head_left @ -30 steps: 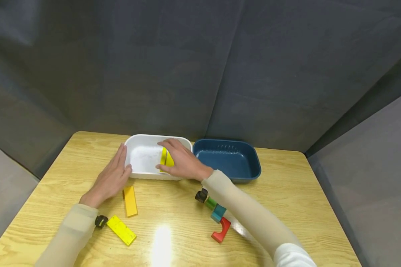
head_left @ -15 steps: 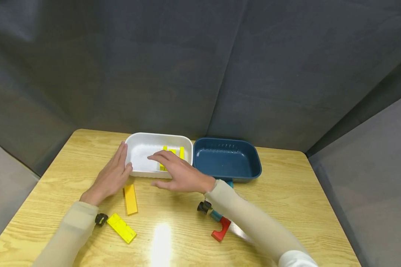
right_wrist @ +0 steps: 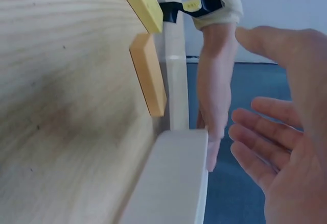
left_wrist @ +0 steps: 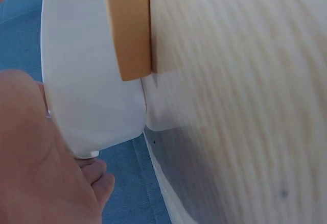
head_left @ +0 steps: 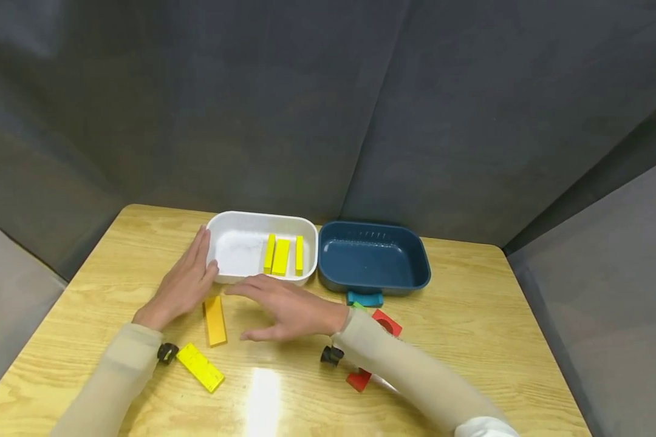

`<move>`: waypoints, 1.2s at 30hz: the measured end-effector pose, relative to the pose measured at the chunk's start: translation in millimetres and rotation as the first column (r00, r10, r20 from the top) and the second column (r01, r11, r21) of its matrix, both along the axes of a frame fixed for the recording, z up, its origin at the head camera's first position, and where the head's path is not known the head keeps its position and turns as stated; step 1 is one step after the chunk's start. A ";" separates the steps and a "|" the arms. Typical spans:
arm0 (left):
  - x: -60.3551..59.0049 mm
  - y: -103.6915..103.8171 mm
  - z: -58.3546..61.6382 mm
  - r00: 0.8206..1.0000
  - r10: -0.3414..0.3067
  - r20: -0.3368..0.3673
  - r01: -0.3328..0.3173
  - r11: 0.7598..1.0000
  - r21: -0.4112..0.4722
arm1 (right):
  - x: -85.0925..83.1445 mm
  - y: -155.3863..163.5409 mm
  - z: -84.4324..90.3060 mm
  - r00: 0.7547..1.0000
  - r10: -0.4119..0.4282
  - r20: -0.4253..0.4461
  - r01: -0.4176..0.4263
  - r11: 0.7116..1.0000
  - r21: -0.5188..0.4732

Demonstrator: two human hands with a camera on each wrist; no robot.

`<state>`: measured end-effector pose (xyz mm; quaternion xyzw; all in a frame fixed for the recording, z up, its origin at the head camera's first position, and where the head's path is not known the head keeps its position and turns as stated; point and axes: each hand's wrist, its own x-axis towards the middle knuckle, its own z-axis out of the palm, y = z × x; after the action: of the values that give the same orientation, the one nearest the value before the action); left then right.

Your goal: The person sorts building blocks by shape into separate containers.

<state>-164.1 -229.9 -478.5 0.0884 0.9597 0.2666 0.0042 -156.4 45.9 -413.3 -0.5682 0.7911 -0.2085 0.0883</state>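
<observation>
My left hand (head_left: 183, 282) lies with straight fingers against the left end of the white bin (head_left: 235, 279); the left wrist view shows its fingers at the bin's wall (left_wrist: 92, 81). Inside the bin, toward its right side, are three yellow blocks (head_left: 280, 257). My right hand (head_left: 292, 306) hovers over the table in front of the bin, holding nothing, fingers spread and thumb apart. Just left of its fingertips lies an orange-yellow block (head_left: 215, 321), also visible in the right wrist view as an orange block (right_wrist: 148, 75). A bright yellow block (head_left: 200, 367) lies nearer, beside the left wrist strap.
A dark blue bin (head_left: 374, 285) stands against the white one on the right. In front of it lie a teal block (head_left: 365, 299) and a red block (head_left: 388, 322). Another red block (head_left: 358, 380) is partly covered by my right forearm. A dark curtain (head_left: 262, 109) hangs behind the table.
My right hand has let go of a yellow block in the white bin, lifted out and come toward me, fingers spread. My left hand has stayed at the bin's end.
</observation>
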 end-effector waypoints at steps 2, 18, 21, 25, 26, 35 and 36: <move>-0.2 0.1 0.6 1.000 -0.002 -0.001 0.002 1.000 0.000 | 2.8 -2.6 -2.7 0.999 0.032 0.003 -0.032 0.999 0.013; 1.4 0.3 2.3 1.000 -0.005 -0.006 0.005 1.000 0.013 | 44.9 -28.0 -16.9 0.999 0.035 0.014 -0.036 0.996 0.076; 1.6 0.0 2.3 1.000 -0.005 -0.008 0.006 1.000 0.020 | 59.8 -32.2 -21.9 0.999 -0.023 0.029 0.022 0.998 0.055; 1.6 0.2 2.9 1.000 -0.003 -0.010 0.003 1.000 0.030 | 77.5 -36.2 -29.9 0.996 -0.089 0.031 0.087 0.995 0.048; 1.7 0.1 3.0 1.000 -0.002 -0.010 0.002 1.000 0.031 | 81.1 -37.1 -31.7 0.994 -0.103 0.031 0.101 0.994 0.046; 2.0 0.5 3.8 1.000 0.004 0.001 -0.004 0.999 0.038 | 98.3 -44.3 -45.7 0.987 -0.160 0.023 0.158 0.985 0.065; 2.2 0.5 3.7 1.000 0.002 0.003 -0.002 0.999 0.040 | 99.3 -45.1 -47.0 0.986 -0.164 0.020 0.163 0.984 0.067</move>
<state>-161.9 -229.4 -474.8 0.0869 0.9543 0.2859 0.0037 -57.1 0.8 -460.3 -0.4954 0.8403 -0.1964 0.0994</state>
